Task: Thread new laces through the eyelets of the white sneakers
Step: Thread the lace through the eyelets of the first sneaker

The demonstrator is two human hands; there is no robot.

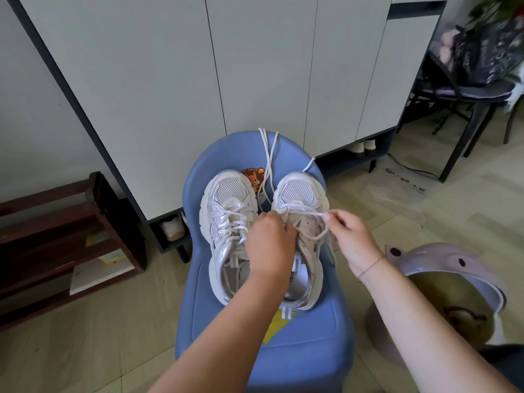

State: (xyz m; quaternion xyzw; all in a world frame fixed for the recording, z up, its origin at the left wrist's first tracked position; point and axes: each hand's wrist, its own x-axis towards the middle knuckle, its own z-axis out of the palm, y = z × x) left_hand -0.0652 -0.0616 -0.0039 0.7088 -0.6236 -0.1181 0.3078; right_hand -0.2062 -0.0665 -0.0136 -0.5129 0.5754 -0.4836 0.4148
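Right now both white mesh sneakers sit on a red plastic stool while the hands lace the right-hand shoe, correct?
Not quite: the plastic stool is blue, not red, as the head view shows. Both white mesh sneakers sit on it, and the hands are lacing the right-hand shoe.

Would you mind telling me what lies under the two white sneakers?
Both white sneakers stand on a blue plastic stool. A cartoon sticker shows between the toes and a yellow sticker behind the heels; how far either reaches under the shoes is hidden.
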